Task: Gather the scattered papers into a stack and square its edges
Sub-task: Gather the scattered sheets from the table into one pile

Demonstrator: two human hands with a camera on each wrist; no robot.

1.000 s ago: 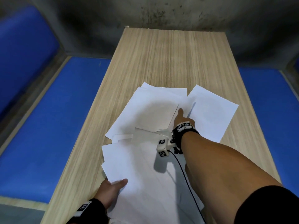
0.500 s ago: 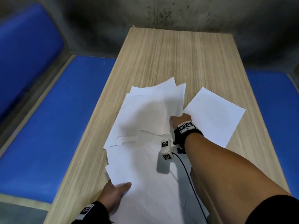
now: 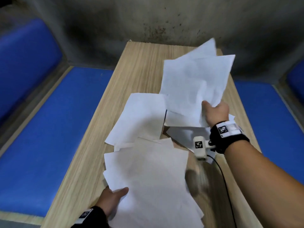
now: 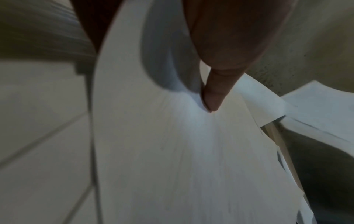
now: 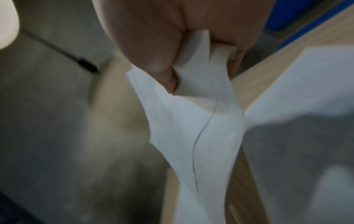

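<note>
White paper sheets lie scattered on a light wooden table [image 3: 139, 66]. My right hand [image 3: 213, 111] grips a few lifted sheets [image 3: 194, 79] by their near corner, so they stand up above the table's right side; in the right wrist view the thumb and fingers crumple that corner [image 5: 191, 94]. My left hand [image 3: 111, 198] holds the near-left edge of a pile of sheets [image 3: 148, 181], thumb [image 4: 212, 97] on top and fingers hidden beneath. One more sheet [image 3: 139, 117] lies flat in the middle, and another sheet [image 3: 185, 135] lies under my right wrist.
Blue padded benches [image 3: 41, 129] flank the table on both sides, the right one [image 3: 266, 120] close to my right arm. A stained grey wall [image 3: 148, 18] closes off the far end. A black cable [image 3: 225, 186] trails from the right wrist camera over the table.
My right hand closed on the far sheets, then lifted them up and to the right off the table. The left hand kept hold of the near pile.
</note>
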